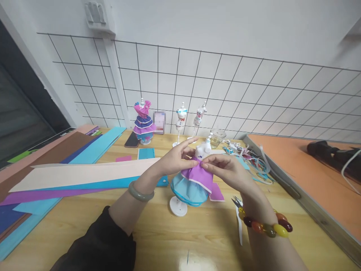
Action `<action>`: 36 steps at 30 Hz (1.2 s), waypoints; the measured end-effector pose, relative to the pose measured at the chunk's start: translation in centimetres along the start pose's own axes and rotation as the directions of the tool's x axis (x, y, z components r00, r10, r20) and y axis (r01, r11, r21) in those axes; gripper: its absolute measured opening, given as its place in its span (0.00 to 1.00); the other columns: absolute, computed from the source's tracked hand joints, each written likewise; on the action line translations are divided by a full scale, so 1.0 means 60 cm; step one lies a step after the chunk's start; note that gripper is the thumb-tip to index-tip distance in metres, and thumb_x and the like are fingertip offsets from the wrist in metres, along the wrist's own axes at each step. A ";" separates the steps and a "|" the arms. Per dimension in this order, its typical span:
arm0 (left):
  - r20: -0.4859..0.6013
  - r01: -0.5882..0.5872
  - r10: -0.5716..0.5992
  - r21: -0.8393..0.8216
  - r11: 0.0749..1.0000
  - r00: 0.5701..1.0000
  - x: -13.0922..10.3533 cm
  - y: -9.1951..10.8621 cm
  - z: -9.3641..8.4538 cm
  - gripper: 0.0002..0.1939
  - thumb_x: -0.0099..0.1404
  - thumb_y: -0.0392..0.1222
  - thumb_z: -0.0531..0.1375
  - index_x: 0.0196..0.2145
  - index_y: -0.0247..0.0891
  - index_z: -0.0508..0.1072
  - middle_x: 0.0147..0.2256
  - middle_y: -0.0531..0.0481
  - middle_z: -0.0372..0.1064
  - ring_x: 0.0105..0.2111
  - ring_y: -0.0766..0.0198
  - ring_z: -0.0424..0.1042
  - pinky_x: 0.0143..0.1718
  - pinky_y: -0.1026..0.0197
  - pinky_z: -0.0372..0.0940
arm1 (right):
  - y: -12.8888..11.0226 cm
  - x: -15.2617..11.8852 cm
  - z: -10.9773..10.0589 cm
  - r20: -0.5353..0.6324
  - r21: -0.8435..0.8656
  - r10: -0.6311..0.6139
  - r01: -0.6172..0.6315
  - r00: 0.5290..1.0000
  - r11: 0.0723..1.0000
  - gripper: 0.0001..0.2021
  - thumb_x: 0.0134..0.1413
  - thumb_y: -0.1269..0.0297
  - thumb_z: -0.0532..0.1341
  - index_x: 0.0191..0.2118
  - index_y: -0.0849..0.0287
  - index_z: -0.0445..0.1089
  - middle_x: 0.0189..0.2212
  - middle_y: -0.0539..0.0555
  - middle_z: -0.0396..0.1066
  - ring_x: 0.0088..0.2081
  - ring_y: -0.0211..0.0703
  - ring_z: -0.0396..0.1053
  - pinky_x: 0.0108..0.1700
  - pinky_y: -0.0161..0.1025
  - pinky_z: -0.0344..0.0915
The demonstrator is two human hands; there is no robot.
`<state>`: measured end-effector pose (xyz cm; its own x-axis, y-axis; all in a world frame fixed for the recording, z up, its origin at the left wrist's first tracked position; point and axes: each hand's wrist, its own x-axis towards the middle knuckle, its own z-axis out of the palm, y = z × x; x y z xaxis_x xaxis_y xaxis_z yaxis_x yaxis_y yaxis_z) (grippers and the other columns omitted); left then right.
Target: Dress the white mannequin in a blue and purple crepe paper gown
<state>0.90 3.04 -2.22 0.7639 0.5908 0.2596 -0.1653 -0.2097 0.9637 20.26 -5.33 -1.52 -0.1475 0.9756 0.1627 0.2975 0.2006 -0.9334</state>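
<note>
A small white dress-form mannequin [202,151] leans to the right, its round base [178,207] tipped toward me. It wears a puffy light-blue skirt [186,188] with a brighter blue hem. Over this lies a purple paper layer [199,175] with a white edge. My left hand [176,160] is closed, thumb and fingers pressing the purple paper layer at the waist from the left. From the right, my right hand [231,169] pinches the same top edge between thumb and fingertips. Scissors [237,202] lie partly hidden under my right wrist.
Long coloured paper strips [84,175] cover the left of the table. At the back stand a dressed mannequin [144,122], two bare mannequins [181,119], a phone [132,140] and a glass jar [217,138]. Scraps and ribbons [254,160] lie at right, beside an orange board [299,180].
</note>
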 end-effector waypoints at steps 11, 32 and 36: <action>-0.014 -0.004 0.004 -0.007 1.000 1.000 -0.002 0.001 0.004 0.42 0.57 0.38 0.65 0.66 0.43 0.52 0.46 0.42 0.71 0.47 0.57 0.70 0.48 0.53 0.64 | -0.007 -0.005 0.001 -0.061 0.024 0.010 -0.009 0.998 1.000 0.10 0.47 0.54 0.70 0.32 0.54 0.80 0.32 0.53 0.79 0.32 0.43 0.73 0.36 0.42 0.71; -0.002 0.006 -0.006 0.038 0.999 1.000 -0.003 0.010 0.008 0.41 0.59 0.41 0.65 0.66 0.42 0.52 0.47 0.41 0.73 0.48 0.55 0.71 0.47 0.53 0.66 | -0.008 0.004 0.008 -0.113 0.127 0.109 -0.095 0.988 0.987 0.16 0.41 0.51 0.72 0.27 0.57 0.70 0.22 0.49 0.71 0.24 0.36 0.65 0.26 0.36 0.62; -0.050 0.021 -0.019 0.042 0.999 0.999 -0.002 0.008 0.014 0.42 0.58 0.43 0.66 0.65 0.41 0.52 0.47 0.40 0.73 0.50 0.53 0.71 0.48 0.51 0.67 | -0.004 0.004 0.007 -0.100 0.127 0.100 -0.087 0.990 0.988 0.16 0.43 0.52 0.71 0.27 0.58 0.70 0.23 0.49 0.70 0.24 0.36 0.65 0.27 0.36 0.61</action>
<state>1.25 2.20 -1.82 0.7348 0.6329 0.2441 -0.1227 -0.2299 0.9655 19.75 -5.18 -1.41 -0.0217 0.9948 0.0998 0.1874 0.1021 -0.9769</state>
